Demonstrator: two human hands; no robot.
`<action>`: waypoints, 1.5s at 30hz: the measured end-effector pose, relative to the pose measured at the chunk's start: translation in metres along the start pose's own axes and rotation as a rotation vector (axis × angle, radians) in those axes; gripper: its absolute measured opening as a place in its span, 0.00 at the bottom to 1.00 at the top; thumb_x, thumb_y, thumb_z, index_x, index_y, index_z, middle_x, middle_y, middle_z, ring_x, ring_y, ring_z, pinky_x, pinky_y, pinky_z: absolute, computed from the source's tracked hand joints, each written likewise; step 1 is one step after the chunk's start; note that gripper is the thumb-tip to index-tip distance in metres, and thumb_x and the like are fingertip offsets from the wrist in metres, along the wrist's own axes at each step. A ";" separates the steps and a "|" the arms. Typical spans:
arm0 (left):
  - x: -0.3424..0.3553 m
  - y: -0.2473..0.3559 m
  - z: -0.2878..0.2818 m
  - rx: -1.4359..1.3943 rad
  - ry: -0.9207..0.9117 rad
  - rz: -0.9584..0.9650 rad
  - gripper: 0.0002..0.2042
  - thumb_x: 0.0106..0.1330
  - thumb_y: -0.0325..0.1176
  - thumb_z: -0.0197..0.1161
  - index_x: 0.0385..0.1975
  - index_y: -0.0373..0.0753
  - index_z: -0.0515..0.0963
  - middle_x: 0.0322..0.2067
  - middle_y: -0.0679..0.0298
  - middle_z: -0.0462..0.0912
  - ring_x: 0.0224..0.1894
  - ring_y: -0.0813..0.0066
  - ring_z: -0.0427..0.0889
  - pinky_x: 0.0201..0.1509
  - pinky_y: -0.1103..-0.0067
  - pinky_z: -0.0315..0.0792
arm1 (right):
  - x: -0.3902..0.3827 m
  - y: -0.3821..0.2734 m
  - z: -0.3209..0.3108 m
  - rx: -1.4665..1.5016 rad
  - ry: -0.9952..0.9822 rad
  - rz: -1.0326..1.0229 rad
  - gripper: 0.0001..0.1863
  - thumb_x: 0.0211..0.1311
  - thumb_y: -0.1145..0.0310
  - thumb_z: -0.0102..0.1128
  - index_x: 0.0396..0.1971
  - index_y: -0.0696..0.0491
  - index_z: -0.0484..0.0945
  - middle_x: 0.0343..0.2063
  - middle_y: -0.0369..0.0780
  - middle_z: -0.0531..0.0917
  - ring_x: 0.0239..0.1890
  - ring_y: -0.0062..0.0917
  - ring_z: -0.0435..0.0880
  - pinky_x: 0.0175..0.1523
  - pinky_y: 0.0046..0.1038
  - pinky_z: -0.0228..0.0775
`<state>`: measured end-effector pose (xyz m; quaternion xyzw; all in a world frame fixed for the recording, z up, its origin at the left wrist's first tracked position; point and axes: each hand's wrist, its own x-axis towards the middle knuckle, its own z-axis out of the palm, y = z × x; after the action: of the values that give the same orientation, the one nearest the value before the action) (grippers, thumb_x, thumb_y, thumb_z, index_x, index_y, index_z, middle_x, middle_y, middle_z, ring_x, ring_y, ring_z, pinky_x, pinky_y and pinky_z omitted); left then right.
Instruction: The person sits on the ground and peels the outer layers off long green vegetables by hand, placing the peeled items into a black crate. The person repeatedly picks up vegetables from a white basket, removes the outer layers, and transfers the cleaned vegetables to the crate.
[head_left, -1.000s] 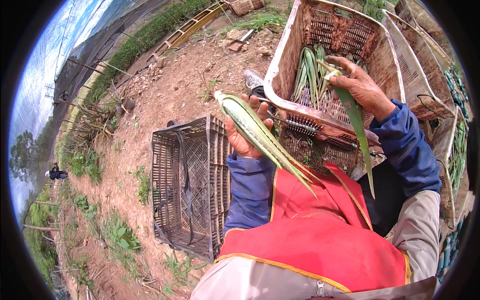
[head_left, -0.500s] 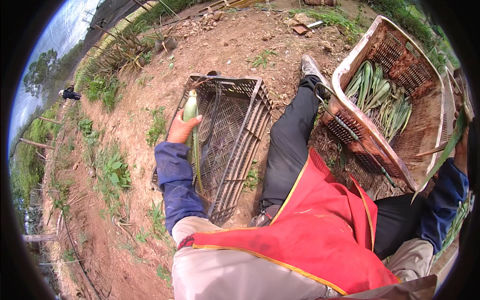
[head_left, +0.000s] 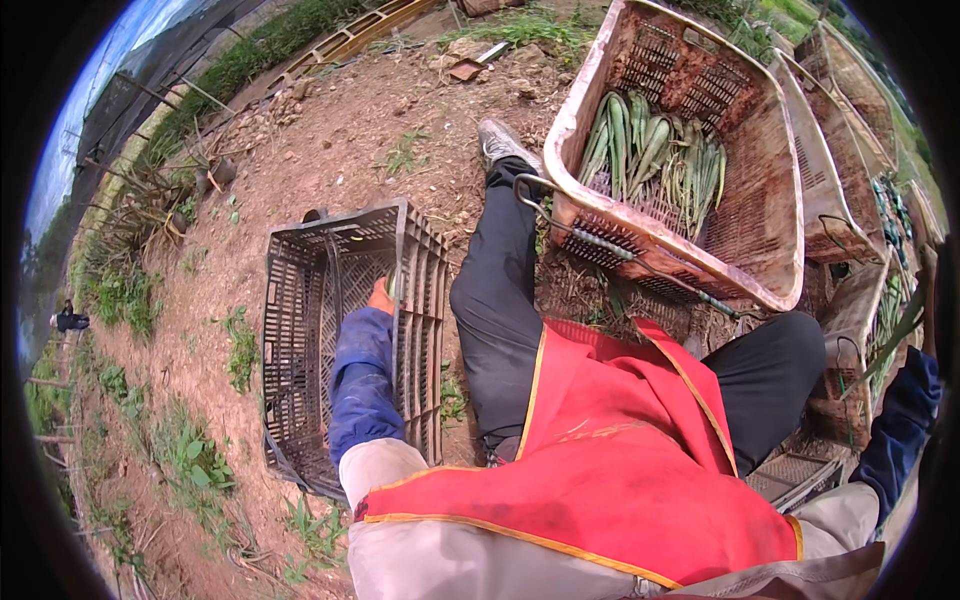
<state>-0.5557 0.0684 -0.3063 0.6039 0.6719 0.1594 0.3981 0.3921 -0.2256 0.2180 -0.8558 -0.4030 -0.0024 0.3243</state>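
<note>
Head view: left hand (head_left: 381, 295) is down inside the dark slatted crate (head_left: 402, 222), near its right side, with a small patch of a pale green leaf bundle (head_left: 391, 287) showing right beside it. Fingers mostly hidden, so can't tell how far closed that hand is or whether it grips the bundle. Right hand (head_left: 931, 300) sits at the far right rim, dark and cut by the lens edge; a long green leaf (head_left: 897, 332) slants down-left just beside it. Can't tell how open that one is, or if it has hold of the leaf. Blue sleeves on both forearms, left one (head_left: 362, 370) reaching over the dark crate's interior. A dark strap (head_left: 335, 285) hangs in the same crate. Between the arms: red apron (head_left: 640, 470) with yellow-orange trim, dark trousers (head_left: 497, 310), legs spread, shoe (head_left: 503, 142) pointing up-frame. Ahead and to the right, a large reddish-stained crate (head_left: 765, 205) is tilted toward the person; a pile of green leaves (head_left: 655, 150) lies inside, against its left half. A bent rod (head_left: 580, 235) runs along its near side. More stained crates (head_left: 825, 185) stand to its right, one with green leaves in it. Bare brown soil (head_left: 290, 170) with weed tufts on the left, yellow ladder-like frame (head_left: 350, 32) at top, another person (head_left: 68, 320) far off at the left rim.
</note>
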 end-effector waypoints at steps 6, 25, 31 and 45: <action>0.010 0.043 0.005 -0.131 -0.190 0.003 0.29 0.67 0.32 0.63 0.68 0.41 0.66 0.47 0.59 0.82 0.40 0.67 0.82 0.39 0.72 0.79 | -0.147 0.305 -0.136 -0.268 -0.066 0.343 0.20 0.70 0.63 0.57 0.58 0.53 0.77 0.21 0.30 0.71 0.19 0.16 0.72 0.24 0.22 0.65; -0.114 0.327 -0.060 -0.675 -0.357 0.200 0.15 0.75 0.40 0.60 0.44 0.31 0.77 0.30 0.58 0.84 0.21 0.70 0.84 0.20 0.79 0.77 | -0.067 0.235 -0.035 -0.297 -0.172 0.169 0.25 0.68 0.61 0.56 0.59 0.62 0.76 0.43 0.47 0.84 0.36 0.28 0.84 0.39 0.31 0.77; -0.129 0.402 0.109 -0.513 -0.921 0.170 0.19 0.73 0.41 0.63 0.51 0.30 0.78 0.36 0.56 0.85 0.31 0.75 0.84 0.32 0.81 0.78 | 0.078 0.004 0.184 -0.370 -0.302 -0.446 0.26 0.68 0.56 0.56 0.54 0.63 0.79 0.48 0.54 0.85 0.49 0.45 0.85 0.57 0.38 0.75; -0.126 0.374 0.264 -0.092 -0.741 0.487 0.18 0.69 0.45 0.62 0.45 0.36 0.80 0.38 0.52 0.84 0.42 0.49 0.83 0.48 0.61 0.75 | 0.099 0.081 0.544 -0.403 -0.839 -0.076 0.32 0.60 0.46 0.63 0.42 0.67 0.83 0.45 0.60 0.83 0.49 0.53 0.83 0.56 0.44 0.74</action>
<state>-0.1133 -0.0376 -0.1701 0.7426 0.3140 0.0512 0.5893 0.3752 0.1078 -0.2304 -0.8134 -0.5219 0.2539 -0.0400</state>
